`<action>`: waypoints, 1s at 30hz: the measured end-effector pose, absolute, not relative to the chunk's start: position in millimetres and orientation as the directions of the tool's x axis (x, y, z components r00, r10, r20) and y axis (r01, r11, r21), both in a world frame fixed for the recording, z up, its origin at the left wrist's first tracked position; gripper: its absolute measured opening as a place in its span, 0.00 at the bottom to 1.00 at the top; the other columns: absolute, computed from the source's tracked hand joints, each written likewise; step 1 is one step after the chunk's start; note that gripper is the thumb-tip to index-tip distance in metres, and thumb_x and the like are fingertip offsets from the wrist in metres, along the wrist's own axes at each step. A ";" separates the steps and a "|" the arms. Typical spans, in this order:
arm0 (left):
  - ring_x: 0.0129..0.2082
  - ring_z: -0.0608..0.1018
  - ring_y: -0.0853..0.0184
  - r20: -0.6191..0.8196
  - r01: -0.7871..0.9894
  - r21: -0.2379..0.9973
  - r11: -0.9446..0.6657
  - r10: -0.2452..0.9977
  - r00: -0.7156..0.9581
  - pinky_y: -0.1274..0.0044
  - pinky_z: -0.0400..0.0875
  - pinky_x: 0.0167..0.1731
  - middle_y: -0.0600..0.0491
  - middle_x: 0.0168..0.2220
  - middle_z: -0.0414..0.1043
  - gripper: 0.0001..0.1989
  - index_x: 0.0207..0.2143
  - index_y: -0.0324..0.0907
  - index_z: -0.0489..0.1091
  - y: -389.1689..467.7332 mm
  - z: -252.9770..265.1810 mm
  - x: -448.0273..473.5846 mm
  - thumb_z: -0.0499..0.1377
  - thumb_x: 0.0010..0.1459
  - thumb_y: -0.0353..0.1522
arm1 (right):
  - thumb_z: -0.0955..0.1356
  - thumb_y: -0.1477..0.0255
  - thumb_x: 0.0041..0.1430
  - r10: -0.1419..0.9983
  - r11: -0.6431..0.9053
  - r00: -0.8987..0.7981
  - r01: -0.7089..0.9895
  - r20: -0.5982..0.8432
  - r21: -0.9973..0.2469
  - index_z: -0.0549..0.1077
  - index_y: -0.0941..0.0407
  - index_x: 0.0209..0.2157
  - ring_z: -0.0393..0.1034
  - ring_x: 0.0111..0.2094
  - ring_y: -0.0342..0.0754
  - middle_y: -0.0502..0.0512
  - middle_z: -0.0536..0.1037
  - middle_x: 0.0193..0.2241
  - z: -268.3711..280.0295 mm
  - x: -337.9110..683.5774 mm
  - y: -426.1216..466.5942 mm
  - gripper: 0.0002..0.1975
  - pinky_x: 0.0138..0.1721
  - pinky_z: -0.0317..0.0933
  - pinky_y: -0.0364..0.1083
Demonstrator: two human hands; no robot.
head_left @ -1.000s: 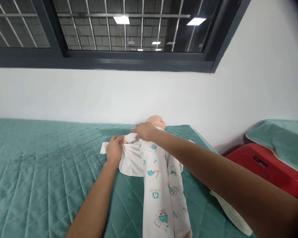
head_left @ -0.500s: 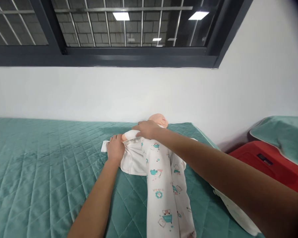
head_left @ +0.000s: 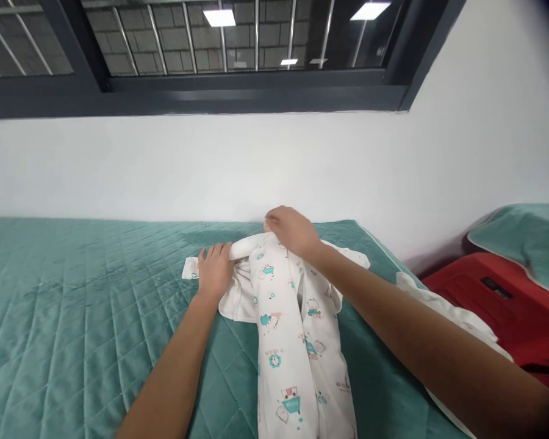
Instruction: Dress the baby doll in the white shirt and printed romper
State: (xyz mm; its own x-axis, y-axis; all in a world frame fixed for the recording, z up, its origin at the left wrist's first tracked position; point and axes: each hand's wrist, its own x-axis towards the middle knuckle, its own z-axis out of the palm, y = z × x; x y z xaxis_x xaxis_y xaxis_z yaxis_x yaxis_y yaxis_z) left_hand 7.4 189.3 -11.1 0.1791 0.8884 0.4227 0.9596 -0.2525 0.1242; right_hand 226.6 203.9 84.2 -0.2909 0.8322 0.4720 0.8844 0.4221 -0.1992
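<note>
Printed white garment lengthwise toward the wall, sleeved end far.

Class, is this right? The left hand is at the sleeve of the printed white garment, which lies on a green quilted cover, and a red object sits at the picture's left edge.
No: the head view shows the red object at the picture's right edge. The rest holds: the left hand is at the sleeve of the printed white garment, on the green quilted cover.
</note>
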 end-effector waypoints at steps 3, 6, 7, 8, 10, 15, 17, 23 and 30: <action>0.51 0.71 0.55 0.400 0.968 0.121 -0.221 0.903 0.156 0.63 0.60 0.55 0.46 0.49 0.72 0.18 0.55 0.43 0.65 188.7 -9.0 8.2 0.53 0.63 0.34 | 0.59 0.65 0.67 0.862 0.273 -0.025 0.865 0.507 -0.421 0.74 0.54 0.43 0.70 0.44 0.50 0.56 0.78 0.44 62.9 270.1 193.4 0.15 0.46 0.61 0.48; 0.52 0.71 0.55 0.393 0.974 0.120 -0.191 0.910 0.130 0.64 0.60 0.54 0.46 0.49 0.72 0.17 0.54 0.44 0.65 188.2 -7.4 8.9 0.52 0.63 0.33 | 0.61 0.67 0.64 0.895 0.133 0.133 0.831 0.426 -0.540 0.73 0.58 0.47 0.68 0.49 0.52 0.59 0.77 0.48 34.7 296.0 185.1 0.16 0.52 0.59 0.49; 0.52 0.71 0.55 0.393 0.975 0.122 -0.184 0.911 0.123 0.65 0.60 0.54 0.46 0.49 0.72 0.17 0.54 0.44 0.66 188.0 -7.1 8.9 0.52 0.63 0.33 | 0.61 0.67 0.63 0.904 0.096 0.163 0.825 0.396 -0.558 0.73 0.58 0.49 0.68 0.51 0.53 0.60 0.76 0.50 26.8 300.3 183.0 0.17 0.54 0.58 0.50; 0.52 0.71 0.55 0.393 0.976 0.124 -0.179 0.912 0.118 0.65 0.60 0.54 0.46 0.49 0.72 0.17 0.54 0.44 0.66 187.9 -6.9 8.8 0.52 0.63 0.33 | 0.61 0.67 0.63 0.908 0.065 0.184 0.825 0.375 -0.562 0.72 0.58 0.51 0.67 0.53 0.53 0.60 0.75 0.52 20.5 303.1 181.3 0.18 0.55 0.57 0.50; 0.52 0.71 0.55 0.393 0.977 0.126 -0.173 0.913 0.111 0.65 0.59 0.54 0.46 0.50 0.72 0.17 0.54 0.45 0.66 187.9 -6.7 8.4 0.52 0.63 0.33 | 0.61 0.67 0.64 0.908 0.025 0.203 0.847 0.366 -0.531 0.71 0.58 0.53 0.66 0.55 0.54 0.59 0.74 0.54 12.6 307.3 178.6 0.19 0.57 0.55 0.51; 0.52 0.71 0.56 0.380 0.980 0.134 -0.147 0.921 0.086 0.65 0.59 0.55 0.47 0.50 0.73 0.17 0.54 0.46 0.67 190.0 -7.1 5.9 0.53 0.63 0.34 | 0.61 0.70 0.62 0.923 -0.002 0.181 0.885 0.339 -0.465 0.74 0.53 0.50 0.69 0.51 0.53 0.54 0.77 0.51 10.8 329.9 177.7 0.17 0.54 0.57 0.50; 0.52 0.71 0.56 0.384 0.979 0.133 -0.154 0.919 0.093 0.65 0.59 0.55 0.47 0.50 0.72 0.17 0.54 0.46 0.67 191.3 -7.3 4.2 0.52 0.63 0.34 | 0.61 0.70 0.61 0.912 -0.065 0.248 0.872 0.325 -0.484 0.75 0.51 0.48 0.71 0.48 0.53 0.52 0.79 0.47 10.3 341.6 179.4 0.17 0.51 0.60 0.50; 0.53 0.71 0.56 0.365 0.978 0.138 -0.159 0.926 0.099 0.64 0.59 0.56 0.47 0.52 0.72 0.18 0.55 0.46 0.65 196.7 -10.3 1.9 0.52 0.64 0.34 | 0.60 0.69 0.62 0.849 -0.168 0.383 0.848 0.362 -0.503 0.73 0.51 0.50 0.71 0.48 0.54 0.54 0.79 0.47 0.1 345.9 178.5 0.18 0.48 0.60 0.50; 0.59 0.65 0.51 0.400 0.956 0.149 -0.252 0.900 0.174 0.52 0.47 0.63 0.44 0.59 0.66 0.25 0.61 0.44 0.59 177.7 -6.5 14.5 0.53 0.61 0.32 | 0.58 0.62 0.65 0.862 -0.226 0.373 0.888 0.342 -0.400 0.72 0.55 0.49 0.67 0.51 0.58 0.59 0.78 0.48 -2.6 331.8 168.4 0.19 0.56 0.51 0.56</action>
State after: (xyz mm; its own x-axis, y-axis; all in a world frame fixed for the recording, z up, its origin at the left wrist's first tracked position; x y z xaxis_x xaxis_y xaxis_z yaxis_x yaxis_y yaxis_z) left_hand 14.5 177.7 -6.5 0.1745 0.8997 0.4001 0.9564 -0.2516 0.1487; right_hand 331.8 168.4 -2.6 0.3729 0.8625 0.3422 0.8885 -0.2256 -0.3996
